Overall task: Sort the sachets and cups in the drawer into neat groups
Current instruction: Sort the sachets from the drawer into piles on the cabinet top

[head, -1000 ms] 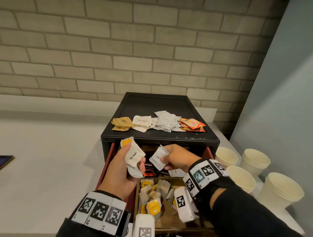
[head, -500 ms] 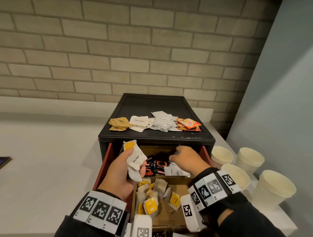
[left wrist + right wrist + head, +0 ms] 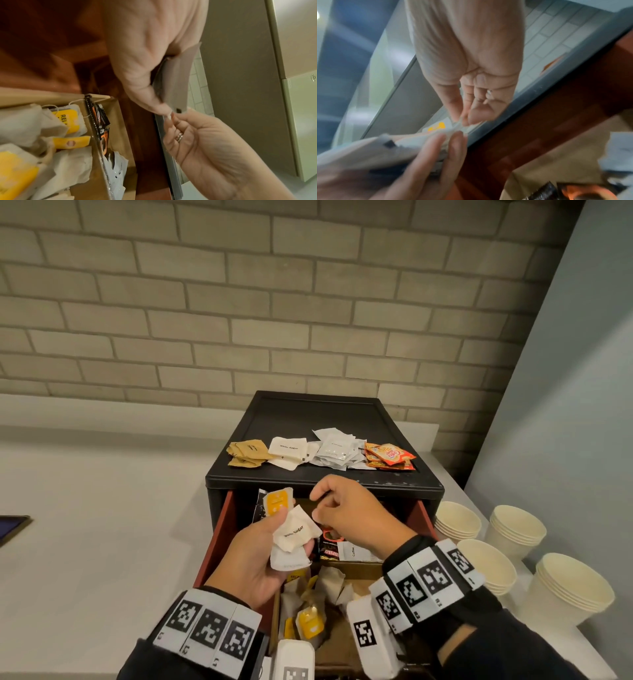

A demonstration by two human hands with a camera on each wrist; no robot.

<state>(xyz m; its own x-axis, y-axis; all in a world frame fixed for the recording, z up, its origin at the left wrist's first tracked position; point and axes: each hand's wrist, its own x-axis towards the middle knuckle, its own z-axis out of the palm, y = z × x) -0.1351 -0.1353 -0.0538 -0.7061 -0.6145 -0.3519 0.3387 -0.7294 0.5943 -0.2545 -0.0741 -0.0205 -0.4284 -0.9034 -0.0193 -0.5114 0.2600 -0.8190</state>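
My left hand grips a bundle of sachets above the open drawer: a white sugar sachet in front, a yellow-labelled tea bag and a black-and-white sachet behind. My right hand is right beside the bundle, fingers curled. In the right wrist view its thumb and fingertips pinch the edge of a white sachet at that bundle. The left wrist view shows the same sachets meeting the right fingertips. Tea bags and black-orange coffee sachets lie in the drawer.
On the black cabinet top lie four sorted piles: brown sachets, white sugar, grey-white sachets, orange-red sachets. Stacks of paper cups stand on the counter to the right. A brick wall is behind.
The right hand has come out of the back of the drawer and moved up and left to the bundle in my left hand. The left hand stays put with its sachets.
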